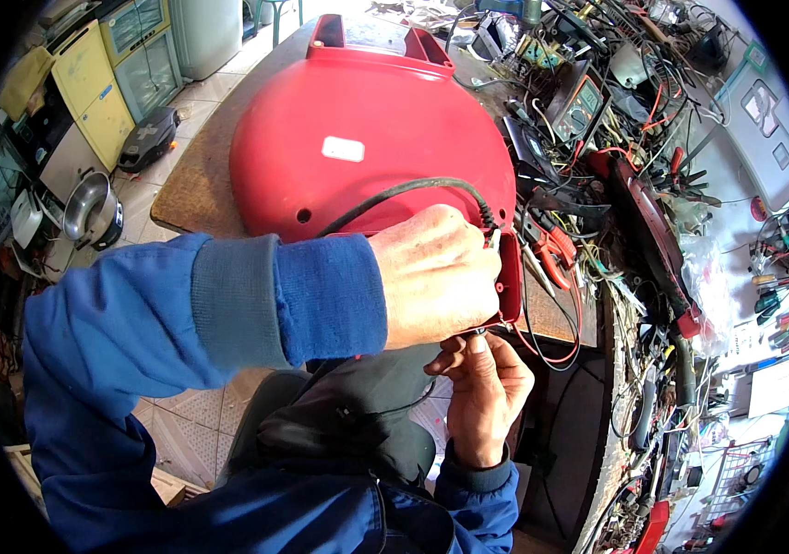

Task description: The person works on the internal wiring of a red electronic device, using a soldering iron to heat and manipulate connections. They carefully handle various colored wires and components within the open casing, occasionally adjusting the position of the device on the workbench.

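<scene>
A large rounded red plastic housing with a small white label lies on the wooden table in front of me. A thick black cable arches over its near side and runs down behind my fingers. My left hand is closed at the housing's near right corner, knuckles up; its fingertips and whatever they grip are hidden. Just below it, my right hand pinches at the housing's lower edge. A tiny dark piece shows at its fingertips, too small to name.
A digital multimeter stands to the right among tangled wires and parts. Red-handled pliers lie beside the housing. A long dark red and black object lies farther right. A steel pot sits at far left, near yellow cabinets.
</scene>
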`<state>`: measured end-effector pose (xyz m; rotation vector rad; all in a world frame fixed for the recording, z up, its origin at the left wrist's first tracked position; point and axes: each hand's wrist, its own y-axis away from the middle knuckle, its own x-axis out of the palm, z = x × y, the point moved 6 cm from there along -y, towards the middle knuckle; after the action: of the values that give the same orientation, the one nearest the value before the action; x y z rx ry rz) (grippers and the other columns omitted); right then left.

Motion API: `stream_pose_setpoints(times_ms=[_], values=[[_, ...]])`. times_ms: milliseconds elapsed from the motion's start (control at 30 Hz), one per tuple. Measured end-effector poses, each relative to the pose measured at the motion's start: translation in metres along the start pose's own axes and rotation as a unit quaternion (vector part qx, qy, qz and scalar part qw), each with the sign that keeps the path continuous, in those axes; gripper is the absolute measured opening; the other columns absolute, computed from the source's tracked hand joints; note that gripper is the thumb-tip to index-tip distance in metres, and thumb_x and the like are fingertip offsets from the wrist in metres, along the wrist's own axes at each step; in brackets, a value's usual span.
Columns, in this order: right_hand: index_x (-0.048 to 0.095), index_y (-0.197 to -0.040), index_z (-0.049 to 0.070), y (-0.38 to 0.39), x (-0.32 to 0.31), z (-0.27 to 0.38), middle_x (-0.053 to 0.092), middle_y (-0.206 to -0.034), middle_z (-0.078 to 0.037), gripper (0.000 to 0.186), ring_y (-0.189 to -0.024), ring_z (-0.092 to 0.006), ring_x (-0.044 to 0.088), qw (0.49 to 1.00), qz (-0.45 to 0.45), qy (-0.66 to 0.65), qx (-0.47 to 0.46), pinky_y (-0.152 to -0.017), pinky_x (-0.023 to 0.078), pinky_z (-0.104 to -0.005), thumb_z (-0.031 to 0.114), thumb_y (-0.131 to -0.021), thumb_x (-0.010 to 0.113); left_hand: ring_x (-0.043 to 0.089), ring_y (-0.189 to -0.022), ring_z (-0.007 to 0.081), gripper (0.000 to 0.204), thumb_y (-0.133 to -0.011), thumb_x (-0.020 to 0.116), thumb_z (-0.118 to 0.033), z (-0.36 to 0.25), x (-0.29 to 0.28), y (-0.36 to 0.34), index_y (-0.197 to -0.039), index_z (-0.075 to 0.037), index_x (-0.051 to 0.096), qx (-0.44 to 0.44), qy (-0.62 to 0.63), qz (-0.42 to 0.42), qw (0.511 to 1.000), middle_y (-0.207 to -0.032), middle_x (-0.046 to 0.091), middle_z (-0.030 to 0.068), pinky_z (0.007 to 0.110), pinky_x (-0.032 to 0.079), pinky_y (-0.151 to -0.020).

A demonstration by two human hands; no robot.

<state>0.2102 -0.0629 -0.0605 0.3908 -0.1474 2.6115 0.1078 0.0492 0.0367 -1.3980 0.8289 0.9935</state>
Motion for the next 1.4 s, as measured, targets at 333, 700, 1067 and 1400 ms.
stream_pose_setpoints(times_ms=[333, 700, 1067, 1400], values=[[0.068, -0.111, -0.011, 0.000, 0.004, 0.010, 0.074, -0.092, -0.016, 0.026, -0.070, -0.0200, 0.071, 0.997, -0.014, 0.078, -0.002, -0.064, 0.061, -0.0335, 0.014, -0.104, 0.067, 0.071, -0.080, 0.0264, 0.013, -0.080, 0.067, -0.018, 0.003, 0.005, -0.004, -0.075, -0.009, 0.074, 0.005, 0.023, 0.015, 1.000, -0.083, 0.068, 0.0082, 0.040, 0.057, -0.067], [0.069, -0.110, -0.011, -0.002, 0.003, 0.014, 0.075, -0.092, -0.015, 0.023, -0.072, -0.0203, 0.073, 0.995, -0.004, 0.099, 0.015, -0.066, 0.061, -0.0333, 0.010, -0.101, 0.070, 0.073, -0.082, 0.0268, 0.013, -0.081, 0.067, -0.019, 0.003, 0.007, -0.008, -0.078, -0.009, 0.075, 0.002, 0.006, 0.052, 0.999, -0.084, 0.069, 0.0078, 0.040, 0.057, -0.066], [0.069, -0.106, -0.010, -0.004, 0.001, 0.010, 0.074, -0.088, -0.012, 0.018, -0.072, -0.0172, 0.070, 0.998, -0.012, 0.060, 0.017, -0.070, 0.060, -0.0318, 0.007, -0.101, 0.070, 0.072, -0.083, 0.0255, 0.015, -0.083, 0.067, -0.019, 0.003, 0.002, -0.008, -0.081, -0.009, 0.077, -0.002, -0.003, 0.060, 0.998, -0.084, 0.069, 0.0077, 0.039, 0.058, -0.071], [0.070, -0.104, -0.010, -0.004, 0.002, 0.009, 0.074, -0.088, -0.012, 0.017, -0.072, -0.0169, 0.070, 0.998, -0.007, 0.057, 0.009, -0.070, 0.060, -0.0316, 0.007, -0.101, 0.070, 0.072, -0.082, 0.0266, 0.013, -0.082, 0.067, -0.018, 0.002, 0.004, -0.006, -0.080, -0.009, 0.076, -0.012, 0.019, 0.049, 0.999, -0.084, 0.070, 0.0083, 0.040, 0.058, -0.071]])
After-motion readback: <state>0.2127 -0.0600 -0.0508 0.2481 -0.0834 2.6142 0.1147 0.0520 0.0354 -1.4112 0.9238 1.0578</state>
